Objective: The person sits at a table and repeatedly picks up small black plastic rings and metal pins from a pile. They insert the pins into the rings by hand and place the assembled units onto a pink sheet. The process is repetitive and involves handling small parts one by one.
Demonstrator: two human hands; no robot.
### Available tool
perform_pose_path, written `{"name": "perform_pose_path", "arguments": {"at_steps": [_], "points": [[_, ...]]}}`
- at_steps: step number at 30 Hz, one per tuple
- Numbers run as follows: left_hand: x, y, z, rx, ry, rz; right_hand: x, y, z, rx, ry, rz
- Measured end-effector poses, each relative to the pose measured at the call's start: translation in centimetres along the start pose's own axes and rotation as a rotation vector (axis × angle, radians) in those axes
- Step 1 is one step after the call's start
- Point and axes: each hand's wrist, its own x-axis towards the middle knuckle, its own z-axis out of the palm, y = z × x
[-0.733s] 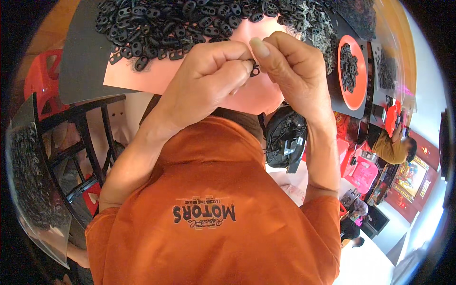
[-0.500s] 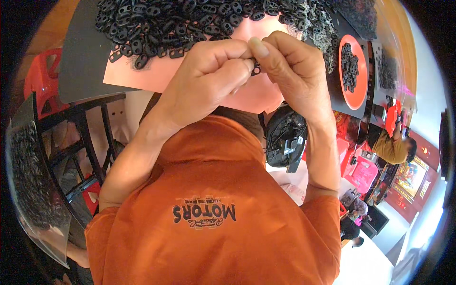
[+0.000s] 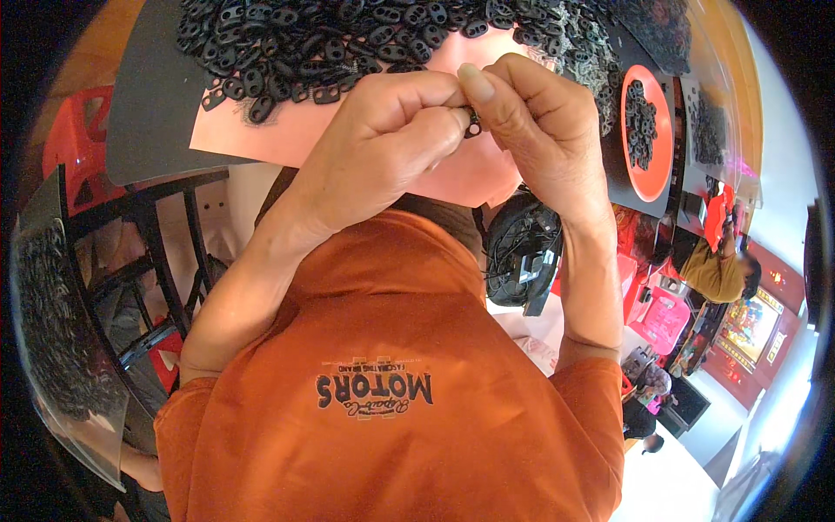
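Work surface: you are at a dark table (image 3: 152, 117), with a pink sheet (image 3: 248, 135) laid on it beneath your hands. The loose pile of black two-holed pieces (image 3: 304, 39) lies beyond your hands, partly over the sheet's far edge. The near part of the sheet gives a pale ground; in my judgement, working over it makes a dropped part easier to find.

Tray: an orange-red oval tray (image 3: 664, 130) stands to your right, well apart from the pile, with black parts in it.

Hands: your left hand (image 3: 391, 143) and right hand (image 3: 544, 122) meet above the sheet. Both are closed to a narrow pinch, holding one small black piece (image 3: 473, 130) between them. How the grip is shared cannot be told; the fingers hide it.

Piece: it sits at the meeting of your fingertips, one holed end showing below them. Advised: steady it with one hand and let the other do the fine work, pressing evenly. Leave that hole uncovered for checking. A slip is the likeliest fault, given so little surface to grip.
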Motion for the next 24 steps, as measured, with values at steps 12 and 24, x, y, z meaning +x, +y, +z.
{"name": "perform_pose_path", "arguments": {"at_steps": [12, 24], "points": [[-0.2, -0.3, 0.1, 0.053, 0.028, 0.062, -0.4, 0.9, 1.4, -0.286, 0.148, -0.285], [0.1, -0.8, 0.5, -0.058, 0.076, 0.146, -1.1, -0.5, -0.6, -0.223, -0.065, -0.155]]}}
